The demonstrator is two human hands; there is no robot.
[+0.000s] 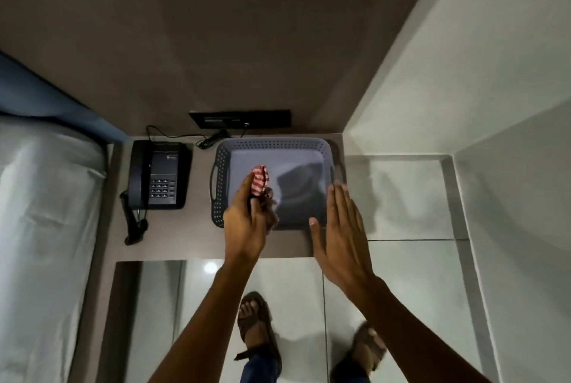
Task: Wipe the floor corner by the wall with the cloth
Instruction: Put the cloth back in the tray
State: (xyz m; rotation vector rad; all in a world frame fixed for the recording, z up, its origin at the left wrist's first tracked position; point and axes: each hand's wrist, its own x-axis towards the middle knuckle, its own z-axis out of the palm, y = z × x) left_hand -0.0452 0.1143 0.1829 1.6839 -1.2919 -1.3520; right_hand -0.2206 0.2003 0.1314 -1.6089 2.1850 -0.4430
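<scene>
My left hand is closed around a bunched red-and-white striped cloth, held over the left part of a grey perforated tray. Flat and with fingers together, my right hand holds nothing and hovers at the tray's near right corner. The glossy white tiled floor meets the white wall to the right of the bedside shelf, forming the corner.
A black desk telephone with a coiled cord sits left of the tray on the brown shelf. A dark socket panel is on the back wall. A white bed fills the left. My sandalled feet stand on the tiles below.
</scene>
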